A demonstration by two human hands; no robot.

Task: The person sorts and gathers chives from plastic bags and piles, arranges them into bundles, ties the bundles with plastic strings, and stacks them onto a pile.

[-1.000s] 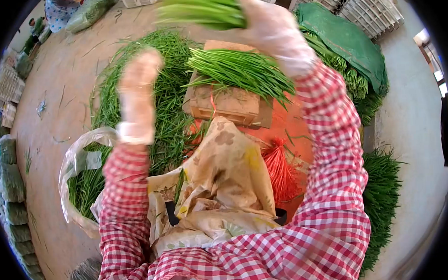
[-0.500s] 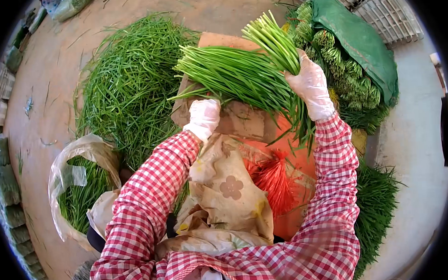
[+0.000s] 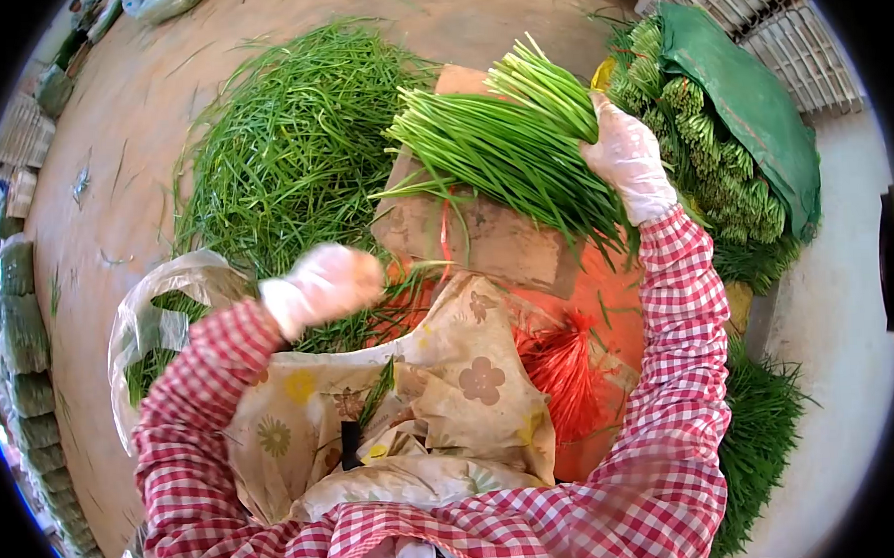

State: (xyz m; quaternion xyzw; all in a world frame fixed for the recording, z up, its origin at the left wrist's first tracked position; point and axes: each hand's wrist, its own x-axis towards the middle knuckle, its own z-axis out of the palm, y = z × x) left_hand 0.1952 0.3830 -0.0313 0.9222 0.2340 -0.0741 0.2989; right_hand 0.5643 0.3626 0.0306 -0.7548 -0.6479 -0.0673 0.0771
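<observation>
My right hand (image 3: 626,159), in a whitish glove, is closed around a bunch of green stalks (image 3: 543,87), at the right end of the larger pile of stalks (image 3: 491,142). That pile lies across a wooden block (image 3: 485,239), where a red string (image 3: 445,231) hangs down the near side. My left hand (image 3: 325,282), also gloved and blurred by motion, is over the lower edge of the loose green heap (image 3: 292,146). Its fingers are curled, with a thin pale stalk beside them.
A clear plastic bag (image 3: 134,318) with greens is at left. Red strings (image 3: 563,374) lie on an orange sheet (image 3: 585,457). Bundled stalks (image 3: 727,172) under green cloth (image 3: 749,106) and crates (image 3: 807,59) stand at right, more greens (image 3: 764,445) below.
My right hand has lowered its bunch onto the stalks on the block. My left hand has moved from the block's near left edge toward the plastic bag.
</observation>
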